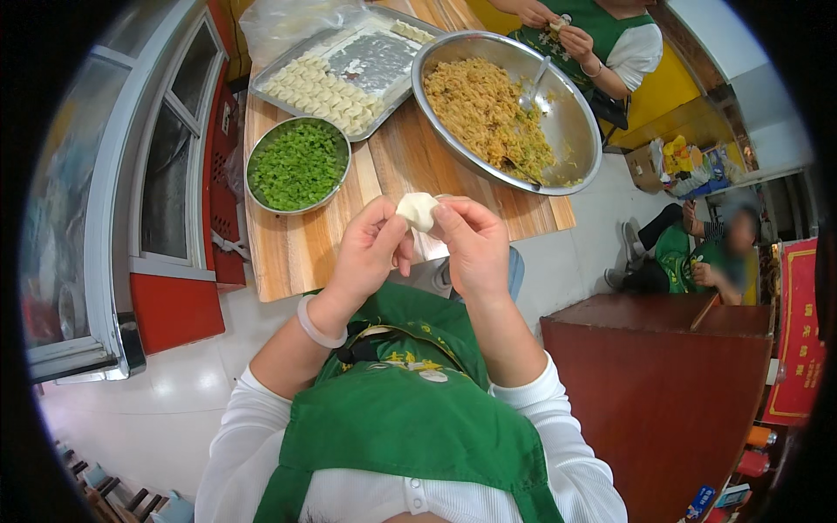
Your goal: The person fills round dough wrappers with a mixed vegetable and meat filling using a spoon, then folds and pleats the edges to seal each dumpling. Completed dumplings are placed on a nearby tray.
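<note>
Between my two hands is a pale dough dumpling point(417, 212), raised over the near edge of the wooden table. My left hand point(375, 243) pinches its left side with thumb and forefinger, the other fingers curled below. On the right side, the thumb and fingers of my right hand point(472, 240) press the dough. Whether filling lies inside is hidden. Beyond my hands stands a large steel bowl point(592, 147) of tan minced filling flecked with green, with spoons in it. Rows of folded dumplings point(320, 91) lie on a floured metal tray point(382, 121).
A smaller steel bowl of chopped greens point(297, 163) stands on the wooden table point(281, 261) at the left. Clear plastic point(288, 33) lies behind the tray. Across the table a co-worker's hands point(565, 39) hold dough. Another person sits beyond a reddish-brown wooden counter point(654, 379).
</note>
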Demonstrator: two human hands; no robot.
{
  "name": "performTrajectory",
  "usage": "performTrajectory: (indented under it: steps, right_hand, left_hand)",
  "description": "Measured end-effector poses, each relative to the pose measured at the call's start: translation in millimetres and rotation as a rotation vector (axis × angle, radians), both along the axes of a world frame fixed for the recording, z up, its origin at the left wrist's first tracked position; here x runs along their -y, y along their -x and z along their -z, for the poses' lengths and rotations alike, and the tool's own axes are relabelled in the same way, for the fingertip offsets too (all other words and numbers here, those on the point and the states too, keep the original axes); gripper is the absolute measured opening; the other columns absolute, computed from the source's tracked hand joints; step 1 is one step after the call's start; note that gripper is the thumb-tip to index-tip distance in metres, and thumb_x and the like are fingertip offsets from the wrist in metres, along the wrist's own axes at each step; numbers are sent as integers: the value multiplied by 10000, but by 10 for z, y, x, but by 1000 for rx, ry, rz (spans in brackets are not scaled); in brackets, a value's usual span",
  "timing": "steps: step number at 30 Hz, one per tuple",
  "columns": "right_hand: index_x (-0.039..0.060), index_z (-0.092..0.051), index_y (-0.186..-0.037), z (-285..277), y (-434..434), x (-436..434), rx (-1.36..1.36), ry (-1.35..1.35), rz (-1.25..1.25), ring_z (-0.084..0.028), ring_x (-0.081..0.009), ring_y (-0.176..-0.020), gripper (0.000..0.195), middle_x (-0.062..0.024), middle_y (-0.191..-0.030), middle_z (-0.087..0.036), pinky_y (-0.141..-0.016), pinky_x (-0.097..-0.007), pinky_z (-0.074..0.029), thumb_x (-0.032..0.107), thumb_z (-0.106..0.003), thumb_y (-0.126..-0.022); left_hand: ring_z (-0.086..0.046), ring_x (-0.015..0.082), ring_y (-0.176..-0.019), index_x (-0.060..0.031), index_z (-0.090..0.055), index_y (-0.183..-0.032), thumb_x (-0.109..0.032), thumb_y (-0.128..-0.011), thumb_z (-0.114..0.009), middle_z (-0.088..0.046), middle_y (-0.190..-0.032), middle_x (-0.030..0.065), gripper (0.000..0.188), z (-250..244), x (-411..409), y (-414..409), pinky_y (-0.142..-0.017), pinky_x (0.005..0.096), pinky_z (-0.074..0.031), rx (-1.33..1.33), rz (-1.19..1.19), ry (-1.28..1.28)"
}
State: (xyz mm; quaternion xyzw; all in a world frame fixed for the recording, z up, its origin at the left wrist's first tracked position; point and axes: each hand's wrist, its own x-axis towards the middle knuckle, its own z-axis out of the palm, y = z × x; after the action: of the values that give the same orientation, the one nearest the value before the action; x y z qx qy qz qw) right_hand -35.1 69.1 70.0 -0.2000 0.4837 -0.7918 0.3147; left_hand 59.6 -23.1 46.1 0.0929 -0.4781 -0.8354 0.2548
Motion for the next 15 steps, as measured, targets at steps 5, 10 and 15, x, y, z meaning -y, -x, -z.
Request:
performTrajectory:
  steps: [5, 10, 15]
  right_hand:
    - [-55, -600, -858, 43, -14, 111, -57, -79, -8, -571, -142, -754, 131, -81, -832, -581, -689, -260, -489, 60, -585, -798]
    - [-57, -599, -856, 24, -98, 276, -77, -76, -54, -573, -145, -761, 129, -82, -837, -582, -693, -266, -490, 58, -577, -802]
    - [-39, -609, -858, -43, -152, 466, -82, -132, -120, -564, -133, -758, 117, -63, -819, -568, -682, -246, -477, 55, -582, -794]
  left_hand:
    - [-414, 47, -417, -53, -461, -798, -177, -891, -449, -486, -577, -5, 156, -10, 121, -90, -398, 161, -328, 145, -25, 22]
    - [-486, 49, -563, -50, -465, -897, -100, -811, -564, -527, -709, 15, 140, 27, 273, -176, -479, 174, -392, 42, -53, -1]
    - [-509, 57, -778, -34, -476, -1010, -40, -720, -650, -533, -871, 37, 338, 6, 393, -217, -628, 204, -436, 115, -91, 79]
